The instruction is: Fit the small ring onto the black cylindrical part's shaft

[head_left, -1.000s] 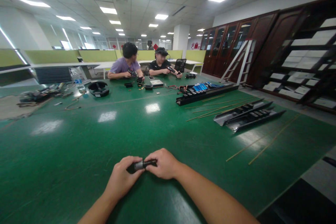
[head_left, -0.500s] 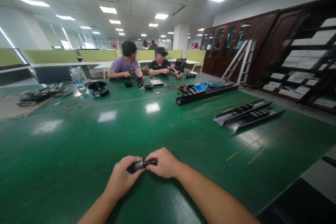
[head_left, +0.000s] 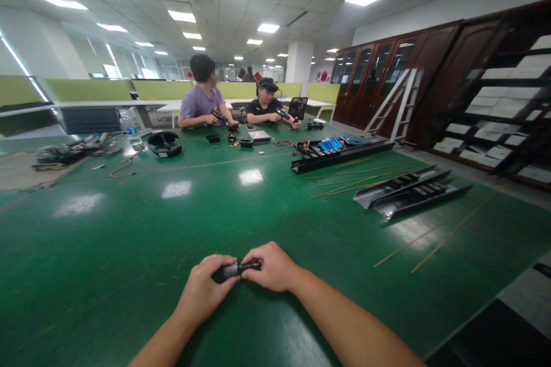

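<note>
At left we see a black headset (head_left: 164,147) on the green tabletop (head_left: 163,229). Nearer, our left hand (head_left: 203,291) has its fingers closed around the silver part of a small cylinder (head_left: 231,270), low over the tabletop (whether it touches, we cannot tell). Our right hand (head_left: 274,269) pinches its black ridged end. Farther right lie black metal channels (head_left: 398,206).

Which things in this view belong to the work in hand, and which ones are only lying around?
In hand:
dark-and-silver cylinder
left grip and right grip, both holding it

Probably only lying about:
thin rods
dark channels
black headset
plastic bottle
</note>
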The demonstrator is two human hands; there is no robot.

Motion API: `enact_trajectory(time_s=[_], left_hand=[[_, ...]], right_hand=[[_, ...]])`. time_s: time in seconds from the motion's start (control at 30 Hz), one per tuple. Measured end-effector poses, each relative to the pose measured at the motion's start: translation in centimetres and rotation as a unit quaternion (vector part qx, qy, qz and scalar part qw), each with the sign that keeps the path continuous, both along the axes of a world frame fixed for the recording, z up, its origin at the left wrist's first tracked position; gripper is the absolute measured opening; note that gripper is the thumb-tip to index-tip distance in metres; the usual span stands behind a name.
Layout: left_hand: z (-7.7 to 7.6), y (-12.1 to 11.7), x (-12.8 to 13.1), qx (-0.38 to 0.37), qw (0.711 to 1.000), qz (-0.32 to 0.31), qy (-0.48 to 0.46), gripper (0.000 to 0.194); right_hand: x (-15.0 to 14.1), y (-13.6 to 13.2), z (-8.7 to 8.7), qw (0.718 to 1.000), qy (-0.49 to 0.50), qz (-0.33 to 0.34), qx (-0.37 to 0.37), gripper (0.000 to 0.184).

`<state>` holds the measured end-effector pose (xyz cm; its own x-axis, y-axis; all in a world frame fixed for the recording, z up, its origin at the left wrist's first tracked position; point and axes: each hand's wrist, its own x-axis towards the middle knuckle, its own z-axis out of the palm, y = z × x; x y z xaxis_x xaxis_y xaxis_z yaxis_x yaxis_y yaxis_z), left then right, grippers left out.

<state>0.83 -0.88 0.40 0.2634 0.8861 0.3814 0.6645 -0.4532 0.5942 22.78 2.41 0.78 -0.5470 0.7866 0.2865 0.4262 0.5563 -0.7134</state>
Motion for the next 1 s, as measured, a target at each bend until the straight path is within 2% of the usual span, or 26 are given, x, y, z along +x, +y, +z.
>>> enact_trajectory(time_s=[0.2, 0.53, 1.0], left_hand=[[0.26, -0.05, 0.00, -0.005, 1.000, 0.000, 0.008, 0.024], [-0.67, 0.22, -0.27, 0.001, 1.000, -0.006, 0.006, 0.026], [-0.59, 0.17, -0.42, 0.010, 1.000, -0.012, 0.007, 0.025]], right_hand=[[-0.09, -0.03, 0.02, 1.000, 0.003, -0.004, -0.012, 0.021], [-0.11, 0.09, -0.22, 0.999, 0.022, -0.004, -0.039, 0.019], [0.01, 0.20, -0.62, 0.996, 0.044, -0.010, -0.081, 0.022]])
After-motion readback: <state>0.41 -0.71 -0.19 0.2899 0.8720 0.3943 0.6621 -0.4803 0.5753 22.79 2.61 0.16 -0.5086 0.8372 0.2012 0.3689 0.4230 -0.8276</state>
